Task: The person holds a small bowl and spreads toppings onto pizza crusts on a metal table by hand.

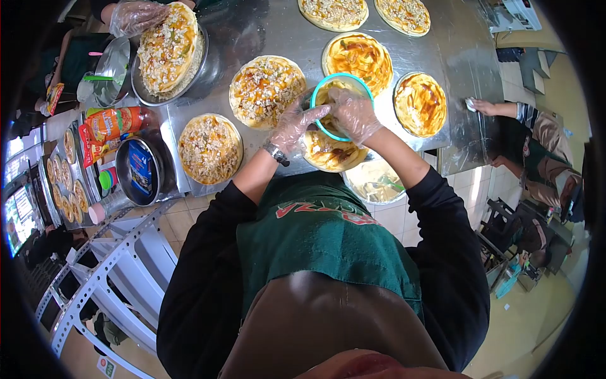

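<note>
Apron [328, 243] has red letters [325, 213], bent by folds & upside down to the cam; they seem to incl. Z's & an A, full word uncertain; orange pack [117, 123] on L w/ printed label, text too small to read; same for red pack [86, 144] beside it & blue pack [140, 167] lying in dark pan [156, 163].

Bowl [341, 75], clear w/ teal rim, is at the hands, over near edge of desk [454, 72]; L hand [295, 128], in clear glove, grips its L side, thumb at rim; R hand [355, 117], also gloved, comes over R side of rim, fingers bent down into bowl; can't tell if they pinch anything.

Near pizza [331, 158] sits just below bowl, partly hidden by it & hands; sauced pizza [358, 54] just beyond bowl, another [421, 104] to R of R hand; crumbed pizza [265, 91] just L of L hand, one more [210, 149] farther L.

Top L, co-worker's gloved hand [136, 19] rests on a crumbed pizza over metal dish [203, 60]; far R, another person's bare hand [485, 107] has white cloth [470, 104] on desk.
</note>
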A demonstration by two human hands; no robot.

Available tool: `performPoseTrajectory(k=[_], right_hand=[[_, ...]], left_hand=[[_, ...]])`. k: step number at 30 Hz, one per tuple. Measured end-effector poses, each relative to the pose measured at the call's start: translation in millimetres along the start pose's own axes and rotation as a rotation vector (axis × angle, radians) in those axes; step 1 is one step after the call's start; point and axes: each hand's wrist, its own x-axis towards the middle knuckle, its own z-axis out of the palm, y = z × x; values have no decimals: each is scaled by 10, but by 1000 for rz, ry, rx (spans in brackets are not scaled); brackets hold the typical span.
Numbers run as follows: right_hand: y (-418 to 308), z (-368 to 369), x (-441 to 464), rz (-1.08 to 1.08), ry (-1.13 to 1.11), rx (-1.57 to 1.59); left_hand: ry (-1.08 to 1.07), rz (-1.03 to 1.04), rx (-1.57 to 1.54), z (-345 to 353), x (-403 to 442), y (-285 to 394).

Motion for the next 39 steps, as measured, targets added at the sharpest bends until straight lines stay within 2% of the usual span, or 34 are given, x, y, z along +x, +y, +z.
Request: performPoseTrajectory(k=[1,3,6,10,12,16,18,21,22,23,25,26,27,29,31,33,34,35,37,39], right_hand=[[19,-68,-5,-1,0,0],[82,-272,-20,-13,-52,256],[203,-371,-21,21,-143,428],[354,-331,-28,32,-98,449],[398,-338,-2,125,-107,617],[404,-394,26,134,-60,620],[423,-424,62,311,-135,841],[471,-594,116,391,-171,911],[496,-554,118,294,-178,810],[479,-502,112,296,-178,810],[365,-411,129,-90,-98,350],[245,-387,105,-53,-121,194],[234,-324,114,-52,-122,195],[238,-204,131,-61,-166,-15],[285,-249,133,-99,-142,27],[358,-300,135,-8,-142,327],[432,-308,139,-102,-24,424],[475,-343,125,-102,-24,422],[532,-505,135,274,-144,809],[743,-562,166,477,-105,1121]], left_hand=[[2,-14,-32,-22,11,-14],[12,-18,-11,-40,18,-16],[9,-28,-27,-41,35,-6],[15,-54,-55,-43,79,-3],[5,-53,-63,-31,98,10],[-21,-61,-42,-30,150,21],[-14,-66,-41,-28,156,35],[3,-72,-42,-13,138,93],[9,-75,-41,-4,135,114],[7,-77,-41,-1,142,121],[8,-83,5,7,166,130],[7,-84,5,16,175,124],[-2,-48,16,27,182,110],[-10,-10,28,23,189,100],[-10,-14,5,16,189,108],[-10,-24,-8,20,169,150],[-10,-35,-21,21,167,168],[-11,-34,-22,5,189,148],[-2,-41,-30,-32,253,103],[20,-50,-32,-28,299,126]])
